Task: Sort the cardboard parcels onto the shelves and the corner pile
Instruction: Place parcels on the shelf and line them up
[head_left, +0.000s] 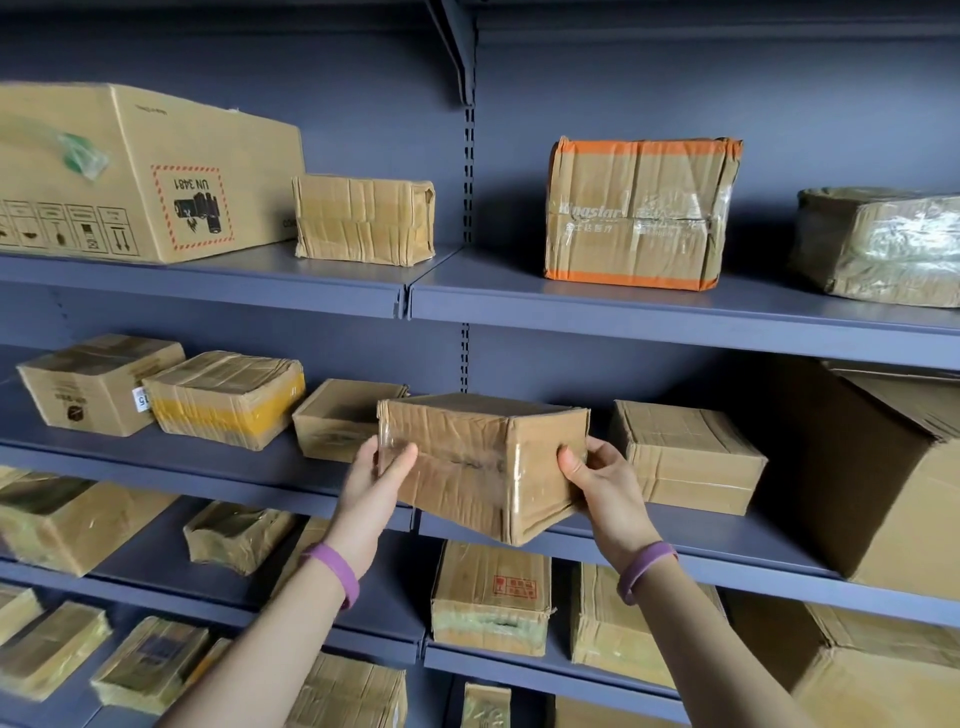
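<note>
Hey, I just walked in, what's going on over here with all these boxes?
A person is shelving parcels. Their left hand and right hand grip the two ends of a taped cardboard parcel, held at the middle shelf in front of the gap between a small brown box and a taped flat parcel. It looks not yet set down. The other shelves already hold many parcels.

A taped brown cardboard parcel is held between the left hand and the right hand, before the grey metal middle shelf. Behind it on the left lies a small brown cardboard box; just right of it, a flat taped cardboard parcel. On the grey upper shelf above stands an orange-edged cardboard box.
</note>
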